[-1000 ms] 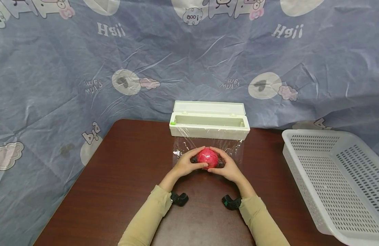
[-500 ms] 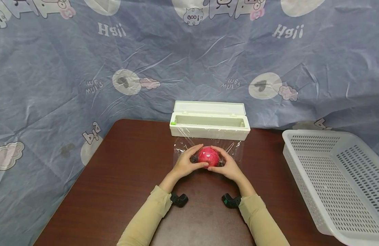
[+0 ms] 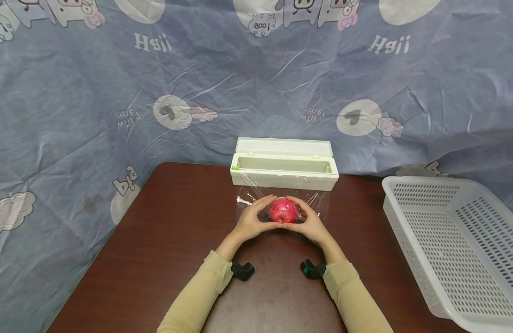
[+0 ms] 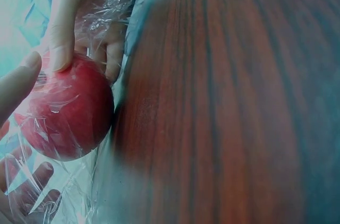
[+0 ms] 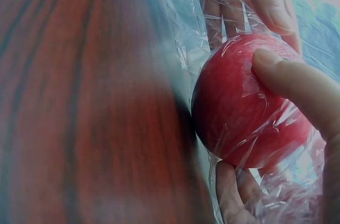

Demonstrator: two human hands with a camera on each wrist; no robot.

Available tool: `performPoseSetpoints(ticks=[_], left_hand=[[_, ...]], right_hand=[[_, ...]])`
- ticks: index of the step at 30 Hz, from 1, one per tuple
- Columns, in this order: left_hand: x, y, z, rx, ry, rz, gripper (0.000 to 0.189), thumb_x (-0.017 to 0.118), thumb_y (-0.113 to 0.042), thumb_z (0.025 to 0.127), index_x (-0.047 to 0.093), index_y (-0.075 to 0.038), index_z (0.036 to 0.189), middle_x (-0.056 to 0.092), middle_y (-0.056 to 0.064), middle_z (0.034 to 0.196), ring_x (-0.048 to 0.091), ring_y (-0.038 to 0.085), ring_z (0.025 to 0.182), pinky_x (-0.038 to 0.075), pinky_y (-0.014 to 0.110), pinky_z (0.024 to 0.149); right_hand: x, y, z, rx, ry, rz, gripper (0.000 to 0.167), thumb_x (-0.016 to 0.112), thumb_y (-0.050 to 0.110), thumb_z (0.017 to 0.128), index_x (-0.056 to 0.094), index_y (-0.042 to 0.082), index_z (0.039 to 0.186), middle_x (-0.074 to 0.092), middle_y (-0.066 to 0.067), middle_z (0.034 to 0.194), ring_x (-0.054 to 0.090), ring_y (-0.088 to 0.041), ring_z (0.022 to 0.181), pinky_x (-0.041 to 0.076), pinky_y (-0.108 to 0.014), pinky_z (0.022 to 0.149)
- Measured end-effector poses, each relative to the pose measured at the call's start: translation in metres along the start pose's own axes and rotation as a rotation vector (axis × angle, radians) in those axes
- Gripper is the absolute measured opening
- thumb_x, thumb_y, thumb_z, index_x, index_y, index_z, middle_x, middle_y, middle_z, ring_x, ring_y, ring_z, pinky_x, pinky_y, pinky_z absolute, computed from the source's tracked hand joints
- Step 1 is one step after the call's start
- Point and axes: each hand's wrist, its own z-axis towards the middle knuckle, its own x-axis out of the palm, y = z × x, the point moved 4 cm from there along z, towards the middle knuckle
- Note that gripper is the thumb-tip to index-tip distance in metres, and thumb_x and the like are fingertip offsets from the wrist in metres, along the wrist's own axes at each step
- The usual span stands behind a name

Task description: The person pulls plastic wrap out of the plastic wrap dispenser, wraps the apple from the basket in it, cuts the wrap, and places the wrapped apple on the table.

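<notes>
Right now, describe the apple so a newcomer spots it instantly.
On the dark wooden table, find the long white box with its lid open. Just in front, on the person's side, the left hand and right hand hold the apple between them. Unlike the pale box behind, it is round and red, glossy under clear film.

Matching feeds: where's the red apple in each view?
Head: red apple below centre, slightly right.
Left wrist: red apple at left, mid-height.
Right wrist: red apple right of centre, mid-height.
Shared landmark: wooden tabletop, right of the red apple in left wrist, left of it in right wrist.
</notes>
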Motion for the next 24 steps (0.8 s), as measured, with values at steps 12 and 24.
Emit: performPoseSetpoints(ticks=[12,24], left_hand=[[0.002,-0.004,0.003,0.000,0.036,0.083,0.084,0.084,-0.041,0.067,0.046,-0.021,0.140,0.042,0.005,0.144,0.038,0.019,0.131,0.036,0.047,0.102],[0.007,-0.009,0.011,0.025,0.060,0.119,0.091,0.087,-0.031,0.065,0.041,-0.020,0.143,0.040,0.007,0.145,0.039,0.021,0.130,0.037,0.046,0.101]], right_hand=[[-0.002,-0.011,0.006,0.027,0.001,0.060,0.081,0.082,0.005,0.071,0.041,0.009,0.140,0.049,-0.012,0.134,0.050,-0.029,0.117,0.043,-0.036,0.095],[-0.007,0.010,0.004,0.034,0.013,0.051,0.077,0.080,0.004,0.073,0.041,0.006,0.139,0.048,-0.019,0.132,0.053,-0.033,0.114,0.047,-0.039,0.091]])
